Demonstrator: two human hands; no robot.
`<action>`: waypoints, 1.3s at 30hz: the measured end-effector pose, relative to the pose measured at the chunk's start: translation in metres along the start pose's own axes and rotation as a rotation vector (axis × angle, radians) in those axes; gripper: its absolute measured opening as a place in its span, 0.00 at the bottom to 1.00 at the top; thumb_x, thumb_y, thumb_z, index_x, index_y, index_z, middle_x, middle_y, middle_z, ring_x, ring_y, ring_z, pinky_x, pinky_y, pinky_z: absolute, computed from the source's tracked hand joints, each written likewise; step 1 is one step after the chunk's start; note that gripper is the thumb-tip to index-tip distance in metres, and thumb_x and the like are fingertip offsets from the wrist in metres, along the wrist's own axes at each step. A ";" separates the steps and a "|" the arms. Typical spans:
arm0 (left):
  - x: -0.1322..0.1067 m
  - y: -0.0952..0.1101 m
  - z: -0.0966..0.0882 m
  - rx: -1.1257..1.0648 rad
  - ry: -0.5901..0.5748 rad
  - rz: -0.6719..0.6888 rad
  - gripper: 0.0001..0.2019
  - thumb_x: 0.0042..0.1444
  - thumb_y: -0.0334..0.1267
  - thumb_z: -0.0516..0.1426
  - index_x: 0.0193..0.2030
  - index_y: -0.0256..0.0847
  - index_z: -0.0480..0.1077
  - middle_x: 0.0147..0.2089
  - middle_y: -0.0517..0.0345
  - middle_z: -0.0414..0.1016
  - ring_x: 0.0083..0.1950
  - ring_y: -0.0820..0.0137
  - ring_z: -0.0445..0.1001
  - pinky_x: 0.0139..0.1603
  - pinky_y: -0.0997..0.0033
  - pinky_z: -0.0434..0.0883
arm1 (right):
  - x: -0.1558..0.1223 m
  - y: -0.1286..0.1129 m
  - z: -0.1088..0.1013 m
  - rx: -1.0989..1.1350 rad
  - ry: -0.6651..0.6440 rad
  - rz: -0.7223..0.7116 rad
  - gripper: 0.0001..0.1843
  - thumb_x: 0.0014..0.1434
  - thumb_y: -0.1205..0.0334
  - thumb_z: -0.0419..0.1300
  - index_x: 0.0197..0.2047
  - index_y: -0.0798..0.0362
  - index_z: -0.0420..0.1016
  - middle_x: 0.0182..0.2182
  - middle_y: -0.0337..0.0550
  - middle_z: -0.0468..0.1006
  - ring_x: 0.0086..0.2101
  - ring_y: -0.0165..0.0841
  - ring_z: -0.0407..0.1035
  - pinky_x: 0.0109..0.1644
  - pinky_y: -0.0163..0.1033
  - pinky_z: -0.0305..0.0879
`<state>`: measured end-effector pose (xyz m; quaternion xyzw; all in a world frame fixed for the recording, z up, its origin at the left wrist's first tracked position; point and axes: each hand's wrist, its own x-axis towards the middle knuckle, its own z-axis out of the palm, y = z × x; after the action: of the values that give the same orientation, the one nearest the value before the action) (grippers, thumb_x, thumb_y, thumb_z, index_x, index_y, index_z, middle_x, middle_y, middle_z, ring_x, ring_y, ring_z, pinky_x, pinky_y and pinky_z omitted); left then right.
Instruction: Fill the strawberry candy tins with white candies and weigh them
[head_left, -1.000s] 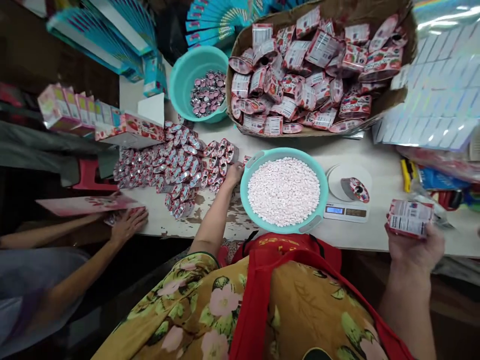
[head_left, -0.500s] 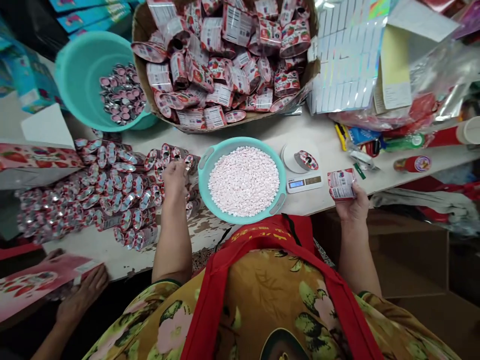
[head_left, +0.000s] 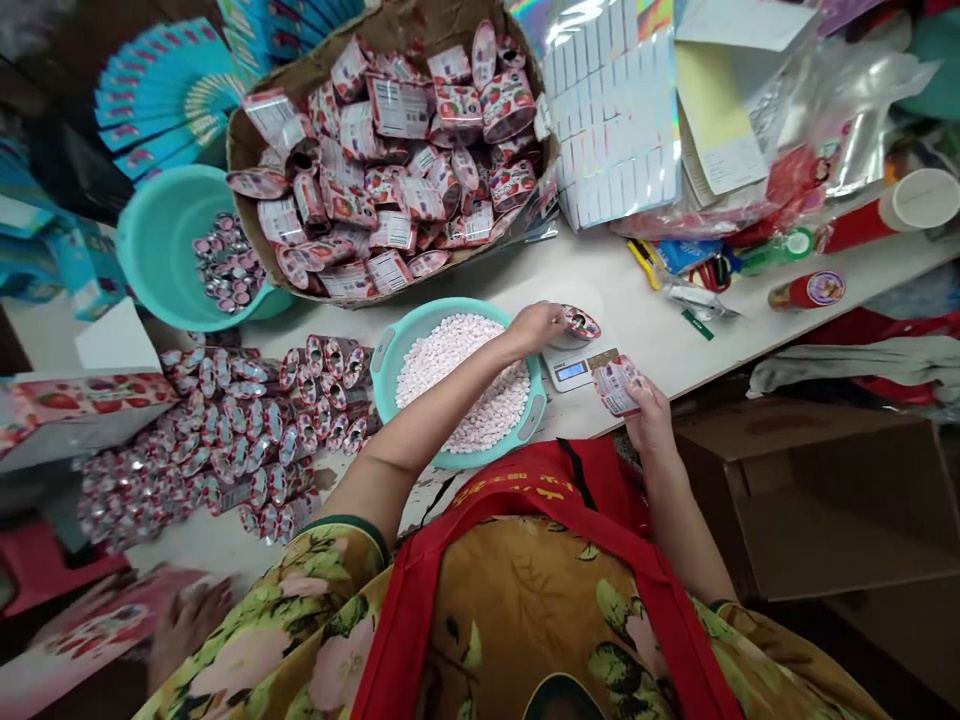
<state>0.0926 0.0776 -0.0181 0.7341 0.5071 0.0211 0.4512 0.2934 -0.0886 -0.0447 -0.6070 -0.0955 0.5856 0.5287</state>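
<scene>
Our left hand [head_left: 536, 325] reaches across the pellet basin [head_left: 386, 347], the forearm hiding part of its white pellets, and pinches the one small tin [head_left: 581, 323] on the scale [head_left: 571, 370]. Our right hand [head_left: 649, 420] grips one packet [head_left: 615, 383] just beside the scale. Behind stand one carton [head_left: 241, 150] of packets and a second basin [head_left: 154, 235] holding lids. A heap of tins [head_left: 225, 430] covers the desk [head_left: 622, 300] at left.
</scene>
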 end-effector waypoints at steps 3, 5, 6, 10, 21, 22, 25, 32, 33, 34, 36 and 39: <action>0.029 0.017 0.011 0.256 -0.026 0.014 0.13 0.58 0.29 0.53 0.45 0.38 0.76 0.49 0.46 0.76 0.50 0.60 0.74 0.52 0.64 0.68 | -0.003 0.010 -0.011 0.015 0.017 0.008 0.25 0.43 0.54 0.74 0.45 0.52 0.82 0.40 0.42 0.85 0.39 0.39 0.80 0.45 0.42 0.77; 0.036 0.021 0.017 0.324 -0.020 0.023 0.15 0.59 0.29 0.52 0.49 0.39 0.75 0.51 0.46 0.75 0.51 0.59 0.74 0.52 0.63 0.68 | -0.004 0.015 -0.021 0.031 0.031 0.008 0.24 0.43 0.54 0.74 0.44 0.52 0.82 0.39 0.42 0.85 0.38 0.38 0.80 0.46 0.42 0.77; 0.037 0.020 0.019 0.339 -0.004 0.030 0.16 0.59 0.28 0.52 0.50 0.39 0.75 0.52 0.46 0.75 0.51 0.59 0.74 0.51 0.63 0.68 | -0.004 0.017 -0.027 0.042 0.038 0.008 0.24 0.44 0.54 0.74 0.44 0.53 0.82 0.39 0.42 0.85 0.39 0.38 0.80 0.46 0.42 0.77; 0.040 0.014 0.021 0.329 0.052 0.080 0.18 0.55 0.24 0.53 0.50 0.38 0.74 0.52 0.46 0.75 0.50 0.60 0.73 0.51 0.64 0.67 | -0.003 0.022 -0.043 0.092 0.061 -0.013 0.25 0.46 0.55 0.74 0.47 0.53 0.81 0.43 0.43 0.85 0.40 0.39 0.81 0.48 0.43 0.78; 0.038 0.006 0.011 -0.047 0.069 0.093 0.09 0.45 0.27 0.56 0.35 0.35 0.73 0.33 0.56 0.75 0.34 0.69 0.68 0.39 0.69 0.64 | -0.003 0.027 -0.038 0.103 0.019 -0.031 0.24 0.46 0.54 0.74 0.46 0.54 0.81 0.42 0.44 0.85 0.42 0.39 0.81 0.50 0.42 0.78; 0.037 0.006 0.011 -0.074 0.073 0.095 0.10 0.45 0.26 0.55 0.34 0.35 0.73 0.32 0.56 0.75 0.34 0.69 0.68 0.39 0.69 0.64 | -0.003 0.027 -0.036 0.102 0.011 -0.032 0.24 0.47 0.55 0.74 0.46 0.54 0.81 0.42 0.44 0.85 0.42 0.39 0.81 0.50 0.42 0.78; 0.035 0.006 0.013 -0.189 0.052 0.113 0.10 0.44 0.23 0.54 0.33 0.35 0.72 0.32 0.57 0.75 0.33 0.71 0.69 0.39 0.70 0.65 | -0.003 0.025 -0.030 0.102 0.009 -0.041 0.23 0.46 0.55 0.74 0.46 0.53 0.81 0.42 0.43 0.85 0.42 0.38 0.80 0.49 0.40 0.77; 0.031 0.004 0.002 -0.882 0.077 -0.175 0.08 0.49 0.25 0.59 0.37 0.34 0.67 0.30 0.59 0.75 0.25 0.79 0.70 0.29 0.78 0.64 | -0.002 0.023 -0.026 0.095 0.028 -0.071 0.21 0.46 0.55 0.74 0.44 0.53 0.81 0.40 0.41 0.85 0.41 0.36 0.80 0.50 0.41 0.77; 0.030 0.002 -0.003 -0.956 0.126 -0.226 0.08 0.50 0.25 0.59 0.38 0.35 0.67 0.30 0.60 0.75 0.24 0.80 0.69 0.28 0.79 0.62 | -0.003 0.023 -0.027 0.097 0.037 -0.076 0.21 0.46 0.55 0.74 0.43 0.53 0.81 0.40 0.41 0.85 0.41 0.36 0.80 0.50 0.41 0.77; 0.028 0.000 -0.007 -1.011 0.174 -0.281 0.08 0.52 0.25 0.59 0.38 0.35 0.66 0.29 0.61 0.74 0.22 0.81 0.67 0.26 0.80 0.60 | -0.003 0.023 -0.027 0.100 0.045 -0.079 0.20 0.45 0.55 0.74 0.42 0.53 0.81 0.40 0.41 0.85 0.40 0.36 0.80 0.50 0.41 0.77; 0.024 -0.005 -0.014 -1.040 0.236 -0.368 0.04 0.55 0.29 0.58 0.37 0.36 0.67 0.26 0.64 0.70 0.19 0.83 0.63 0.22 0.81 0.53 | -0.003 0.022 -0.029 0.103 0.058 -0.081 0.19 0.46 0.56 0.73 0.42 0.53 0.81 0.40 0.40 0.85 0.41 0.35 0.80 0.50 0.40 0.77; 0.020 -0.013 -0.015 -0.912 0.206 -0.371 0.05 0.57 0.34 0.59 0.34 0.35 0.69 0.24 0.65 0.64 0.18 0.83 0.58 0.20 0.79 0.47 | -0.003 0.021 -0.029 0.100 0.047 -0.081 0.19 0.47 0.56 0.73 0.42 0.53 0.81 0.39 0.40 0.85 0.43 0.36 0.80 0.51 0.40 0.77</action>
<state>0.0854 0.1035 -0.0272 0.3540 0.6099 0.2322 0.6699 0.3052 -0.1147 -0.0656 -0.5890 -0.0780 0.5533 0.5838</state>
